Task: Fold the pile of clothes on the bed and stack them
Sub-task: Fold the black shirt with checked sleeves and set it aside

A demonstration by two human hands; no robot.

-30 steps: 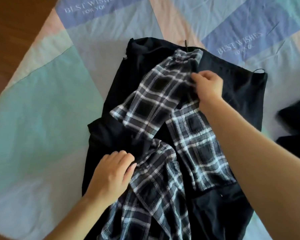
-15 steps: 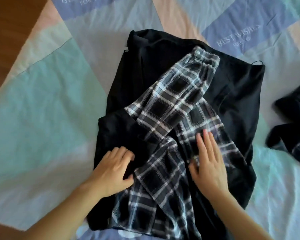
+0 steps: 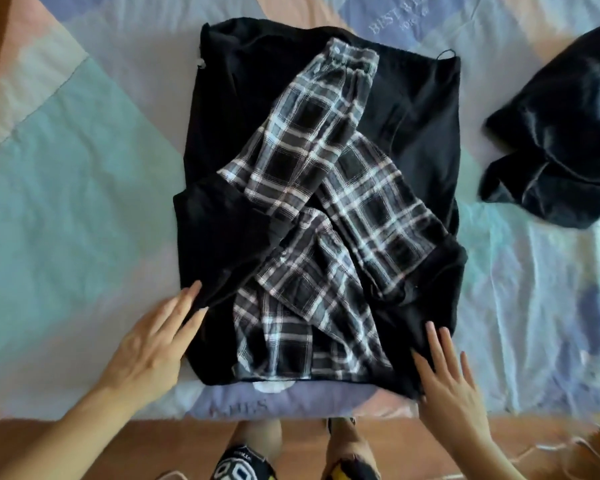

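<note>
Nearest: left hand (image 3: 149, 348) and right hand (image 3: 447, 375), flat, fingers straight, at near edges of spread black garment (image 3: 426, 133) on pastel patchwork quilt (image 3: 66, 174). Black-and-white plaid trousers (image 3: 312, 209) crumpled on top. Farther right, separate dark crumpled garment (image 3: 561, 140).

Black garment (image 3: 426, 133) lies spread flat on the bed (image 3: 66, 202), roughly rectangular, its near corners folded inward. Plaid trousers (image 3: 326, 202), black with white checks, lie crumpled on top of it, elastic waistband at the far end. A second dark garment (image 3: 561, 133) lies bunched well apart, to the right.
</note>
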